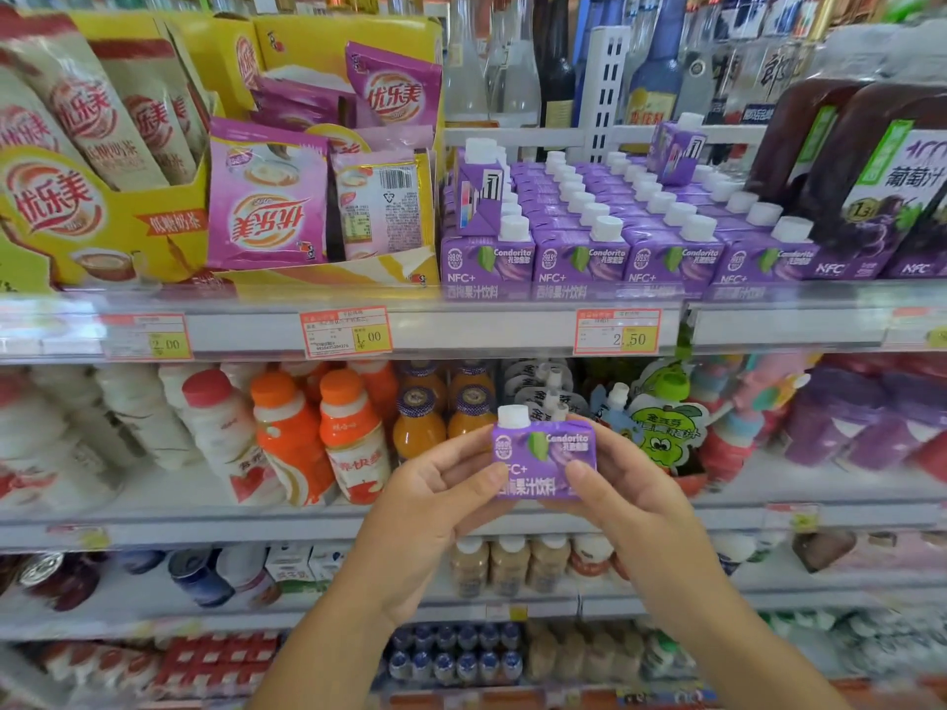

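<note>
A small purple juice carton (543, 456) with a white cap is held upright in front of the shelves, its printed face toward me. My left hand (435, 499) grips its left side, thumb across the lower front. My right hand (630, 494) grips its right side, thumb on the front. Rows of the same purple cartons (615, 233) fill the upper shelf, above a 2.50 price tag (617, 331).
Pink and yellow milk-tea packets (266, 207) stand in display boxes at upper left. Orange-capped bottles (317, 433) and a green apple pouch (666, 427) sit on the shelf behind the carton. Dark grape juice bottles (871, 161) stand at upper right. Lower shelves hold cans and small bottles.
</note>
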`<state>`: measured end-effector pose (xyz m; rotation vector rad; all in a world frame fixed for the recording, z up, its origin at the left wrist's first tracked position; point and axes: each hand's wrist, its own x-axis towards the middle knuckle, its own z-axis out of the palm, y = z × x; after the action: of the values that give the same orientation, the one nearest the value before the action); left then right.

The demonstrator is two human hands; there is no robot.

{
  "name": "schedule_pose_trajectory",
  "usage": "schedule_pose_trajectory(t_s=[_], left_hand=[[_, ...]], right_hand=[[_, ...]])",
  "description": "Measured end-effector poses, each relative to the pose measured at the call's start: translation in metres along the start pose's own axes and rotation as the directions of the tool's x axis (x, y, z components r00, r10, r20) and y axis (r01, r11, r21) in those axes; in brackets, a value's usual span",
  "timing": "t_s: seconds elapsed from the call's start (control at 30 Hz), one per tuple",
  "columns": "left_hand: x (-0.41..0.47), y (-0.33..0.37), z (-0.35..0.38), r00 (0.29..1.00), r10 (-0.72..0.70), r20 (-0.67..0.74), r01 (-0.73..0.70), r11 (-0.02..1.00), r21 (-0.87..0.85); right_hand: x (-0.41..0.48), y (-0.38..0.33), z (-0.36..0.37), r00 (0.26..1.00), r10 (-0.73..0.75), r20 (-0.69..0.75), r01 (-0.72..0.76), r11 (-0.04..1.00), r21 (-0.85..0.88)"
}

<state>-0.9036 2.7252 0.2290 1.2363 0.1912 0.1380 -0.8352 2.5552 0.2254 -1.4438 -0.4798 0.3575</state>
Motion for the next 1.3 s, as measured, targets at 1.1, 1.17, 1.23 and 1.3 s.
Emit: schedule_pose_trajectory(t_s=[1.1,1.17,1.23,1.3], left_hand=[[0.01,-0.005,0.012,0.979,0.204,-0.003,-0.192,0.926,0.326],[0.01,-0.004,0.013,0.974,0.227,0.005,-0.215,0.915,0.341],[0.011,-0.002,0.012,0.97,0.242,0.002,-0.227,0.908,0.352],[0.011,0.001,0.01,0.967,0.255,0.008,-0.239,0.896,0.374]], right_hand=[[-0.007,-0.01,-0.019,0.988,-0.132,0.083,0.143,0.978,-0.151],[-0.007,-0.012,-0.021,0.98,-0.161,0.116,0.181,0.964,-0.195],[-0.005,-0.014,-0.024,0.977,-0.161,0.141,0.191,0.951,-0.242],[-0.003,-0.019,-0.029,0.978,-0.137,0.16,0.176,0.948,-0.267]])
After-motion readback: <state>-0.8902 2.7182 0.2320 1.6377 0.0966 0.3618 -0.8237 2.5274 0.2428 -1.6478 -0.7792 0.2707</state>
